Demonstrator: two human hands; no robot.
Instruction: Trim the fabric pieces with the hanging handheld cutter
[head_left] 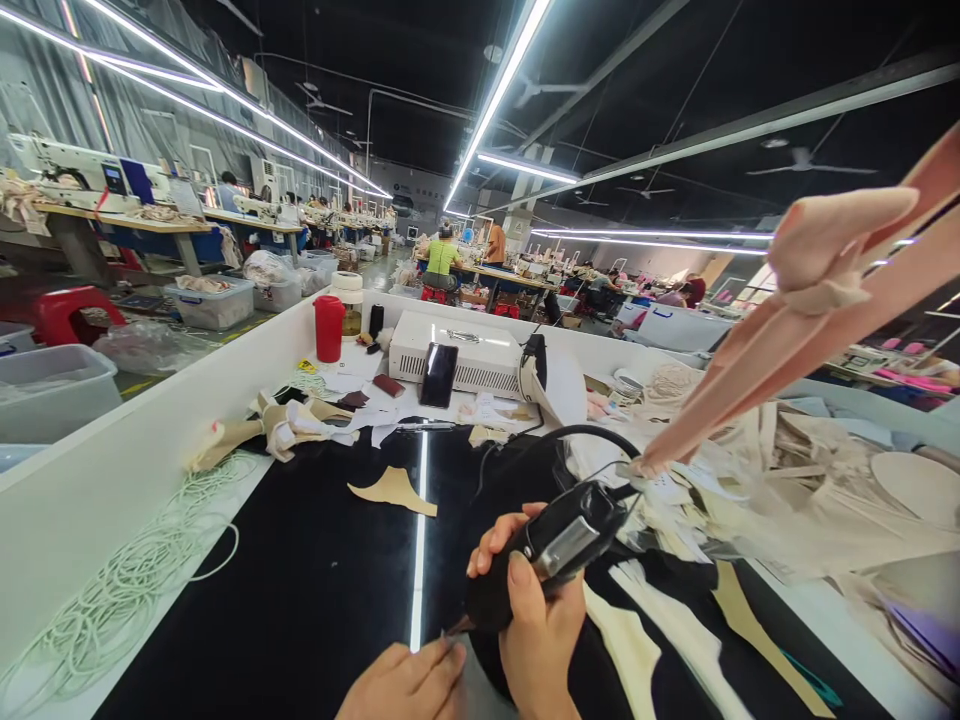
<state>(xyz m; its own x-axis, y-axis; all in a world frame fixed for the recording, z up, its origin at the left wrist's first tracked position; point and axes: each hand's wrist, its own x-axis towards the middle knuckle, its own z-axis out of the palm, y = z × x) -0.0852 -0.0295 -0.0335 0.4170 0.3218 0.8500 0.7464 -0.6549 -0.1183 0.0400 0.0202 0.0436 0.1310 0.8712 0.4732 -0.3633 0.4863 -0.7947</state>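
Black power tool (577, 540) held low over a black-topped desk (300, 600)

The vented white box (457, 350) serves as landmark: the tool is on its near side, towards the right. Its rounded black body looks hard and fairly dense, likely smooth, perhaps slippery on the metal plate. The thick lower body seems the best hold, well away from the cable (589, 430). The right hand (536, 600) wraps that part, gripping firmly. The left hand (409, 680) has its fingertips together just beside the tool's lower end; whether they pinch anything, I cannot tell. A soft, knotted pink strip (750, 360) runs up from the tool's far end and probably carries some weight.

On the desk, a tan scrap (397, 490) lies near side of the box, pale cut pieces (634, 645) nearer and right, green cord (120, 580) nearer and left. A phone (439, 375) stands before the box. Beyond it, under strip lights (502, 90), a person in yellow-green (442, 258) sits; sewing machines (112, 175) line the far left.
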